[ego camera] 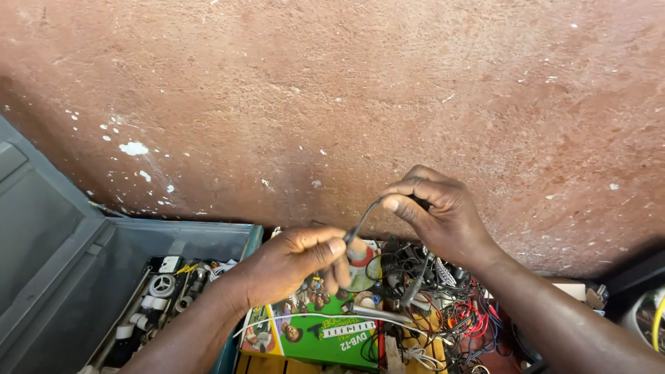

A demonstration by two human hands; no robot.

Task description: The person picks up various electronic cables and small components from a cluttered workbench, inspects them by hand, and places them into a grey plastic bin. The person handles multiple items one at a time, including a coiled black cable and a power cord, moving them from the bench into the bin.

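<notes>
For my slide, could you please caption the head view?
Two hands, left and right, hold a black cable above tangled wires.

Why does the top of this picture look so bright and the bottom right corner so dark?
In the head view, daylight washes the reddish wall, while shadow darkens the lower right corner. Both hands, left hand and right hand, and the black cable they hold look sharp; straight edges bow slightly near the frame's edges.

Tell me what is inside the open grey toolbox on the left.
The grey toolbox holds white tape rolls, a round metal part and small fittings. The left hand and forearm cover its right end.
</notes>
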